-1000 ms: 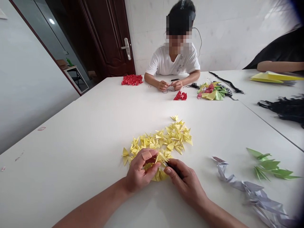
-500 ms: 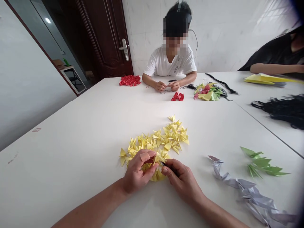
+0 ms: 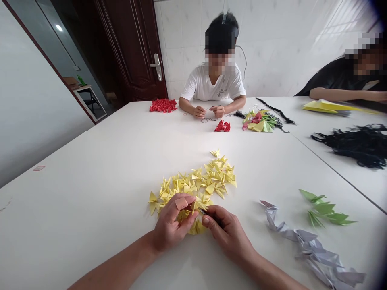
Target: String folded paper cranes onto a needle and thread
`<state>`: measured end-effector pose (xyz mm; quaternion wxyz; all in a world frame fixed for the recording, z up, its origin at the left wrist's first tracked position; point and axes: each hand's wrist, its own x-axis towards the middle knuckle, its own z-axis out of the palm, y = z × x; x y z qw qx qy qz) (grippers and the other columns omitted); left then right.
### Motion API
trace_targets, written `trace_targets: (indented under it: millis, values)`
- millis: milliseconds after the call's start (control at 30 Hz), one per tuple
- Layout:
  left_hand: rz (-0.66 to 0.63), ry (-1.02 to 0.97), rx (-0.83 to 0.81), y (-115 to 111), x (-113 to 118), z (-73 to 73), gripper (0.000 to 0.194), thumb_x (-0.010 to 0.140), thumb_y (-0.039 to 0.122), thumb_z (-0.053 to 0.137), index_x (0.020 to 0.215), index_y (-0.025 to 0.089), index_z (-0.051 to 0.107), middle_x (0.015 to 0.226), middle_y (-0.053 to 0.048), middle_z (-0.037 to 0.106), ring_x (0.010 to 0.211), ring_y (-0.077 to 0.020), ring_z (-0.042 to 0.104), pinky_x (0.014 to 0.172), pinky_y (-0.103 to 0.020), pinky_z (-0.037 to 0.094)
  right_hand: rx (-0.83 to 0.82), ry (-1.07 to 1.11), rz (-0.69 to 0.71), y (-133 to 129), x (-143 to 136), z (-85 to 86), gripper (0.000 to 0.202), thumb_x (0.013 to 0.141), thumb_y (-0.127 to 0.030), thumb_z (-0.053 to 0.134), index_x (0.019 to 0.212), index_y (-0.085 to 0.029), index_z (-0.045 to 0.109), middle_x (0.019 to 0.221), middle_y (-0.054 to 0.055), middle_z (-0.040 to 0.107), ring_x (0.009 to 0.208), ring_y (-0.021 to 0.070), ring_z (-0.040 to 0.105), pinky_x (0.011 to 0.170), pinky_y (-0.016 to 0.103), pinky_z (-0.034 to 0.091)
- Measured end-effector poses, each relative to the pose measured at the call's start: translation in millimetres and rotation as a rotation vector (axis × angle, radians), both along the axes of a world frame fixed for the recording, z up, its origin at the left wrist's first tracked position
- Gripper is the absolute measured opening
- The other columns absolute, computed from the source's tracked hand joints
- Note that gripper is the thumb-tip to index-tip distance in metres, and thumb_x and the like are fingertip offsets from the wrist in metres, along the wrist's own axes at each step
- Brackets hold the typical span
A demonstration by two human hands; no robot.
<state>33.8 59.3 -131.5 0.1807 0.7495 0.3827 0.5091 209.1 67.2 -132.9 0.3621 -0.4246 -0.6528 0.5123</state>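
Left grip (image 3: 169, 223) pinches a yellow folded paper (image 3: 197, 206) between thumb and fingers; right grip (image 3: 229, 229) is closed round a dark slim tool (image 3: 211, 216), tip at the paper's edge. We hold the piece just above the near side of a yellow paper pile (image 3: 187, 186) on the white counter (image 3: 105, 193). We judge it very light, crisp at creases, easily crushed; best taken by its thicker folded middle, points spared. To our right: green folded papers (image 3: 325, 208), a grey paper strand (image 3: 308, 243).
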Motion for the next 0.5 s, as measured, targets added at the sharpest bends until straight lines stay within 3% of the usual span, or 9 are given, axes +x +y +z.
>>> trace_targets:
  millis: [500]
  values:
    - [0.024,0.003,0.025,0.3,-0.8,-0.8,0.045,0.077,0.005,0.056,0.118,0.023,0.047,0.104,-0.009,0.057,0.091,-0.0169,0.060,0.071,-0.028,0.056,0.027,-0.019,0.010,0.2,0.4,-0.6,0.024,0.084,-0.040,0.050,0.082,-0.016,0.056,0.066,-0.001,0.052,0.060,0.0118,0.045,0.054,0.021,0.038]
